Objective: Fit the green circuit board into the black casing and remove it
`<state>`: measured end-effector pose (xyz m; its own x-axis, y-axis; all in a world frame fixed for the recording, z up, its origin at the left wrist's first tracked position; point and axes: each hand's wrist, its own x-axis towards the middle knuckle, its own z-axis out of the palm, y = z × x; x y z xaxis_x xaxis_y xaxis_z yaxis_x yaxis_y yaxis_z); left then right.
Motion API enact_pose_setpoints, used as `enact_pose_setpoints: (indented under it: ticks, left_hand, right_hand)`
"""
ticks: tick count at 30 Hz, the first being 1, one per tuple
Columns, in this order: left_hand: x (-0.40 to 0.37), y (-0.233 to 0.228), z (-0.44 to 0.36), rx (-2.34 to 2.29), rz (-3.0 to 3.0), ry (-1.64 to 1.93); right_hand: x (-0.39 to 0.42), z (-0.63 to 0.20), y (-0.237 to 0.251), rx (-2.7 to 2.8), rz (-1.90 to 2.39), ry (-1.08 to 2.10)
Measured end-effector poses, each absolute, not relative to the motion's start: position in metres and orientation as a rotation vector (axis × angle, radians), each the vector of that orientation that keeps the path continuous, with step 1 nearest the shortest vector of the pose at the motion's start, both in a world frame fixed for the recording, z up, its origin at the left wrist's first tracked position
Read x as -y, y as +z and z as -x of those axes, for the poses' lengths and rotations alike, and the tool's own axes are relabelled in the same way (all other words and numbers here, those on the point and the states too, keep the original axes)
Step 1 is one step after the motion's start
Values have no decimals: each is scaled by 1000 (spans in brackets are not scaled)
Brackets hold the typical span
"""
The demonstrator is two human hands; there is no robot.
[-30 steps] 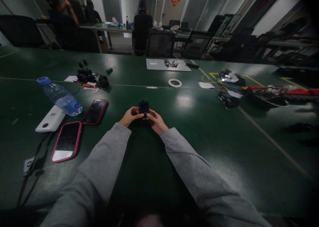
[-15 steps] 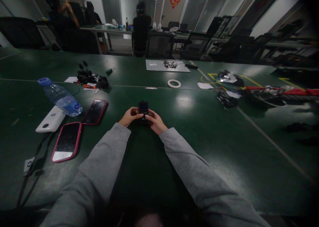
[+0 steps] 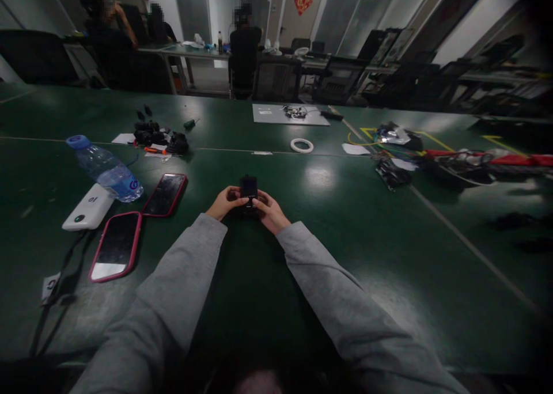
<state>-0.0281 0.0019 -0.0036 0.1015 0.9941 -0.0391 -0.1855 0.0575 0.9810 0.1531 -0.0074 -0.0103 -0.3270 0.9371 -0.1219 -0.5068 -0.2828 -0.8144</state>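
Observation:
A small black handheld device with a dark screen (image 3: 249,186) is held between my two hands above the green table (image 3: 242,302). My left hand (image 3: 227,203) grips its left side, with the thumb on its front face. On the other side my right hand (image 3: 268,209) closes round the right edge, its thumb also on the front below the screen. The fingers behind the device are hidden. What the device is exactly is too small and dark to tell.
To the left lie two red-cased phones (image 3: 116,247), a white power bank (image 3: 88,208) with a cable, and a tilted water bottle (image 3: 106,169). Farther off are black parts (image 3: 158,136), a white ring (image 3: 301,146), a grey panel (image 3: 272,114) and tangled wires (image 3: 395,137). People sit beyond.
My hands and the black device stay in place. A small green light now shows on the power bank. The person seated at the back centre has shifted slightly.

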Motion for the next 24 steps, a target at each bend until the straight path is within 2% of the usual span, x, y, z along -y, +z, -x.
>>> enact_pose_setpoints:
  ticks: [24]
  left_hand:
    - [-2,-7,29,-1067,-1142,1168]
  right_hand:
    - [10,-152,-9,862,810,1735]
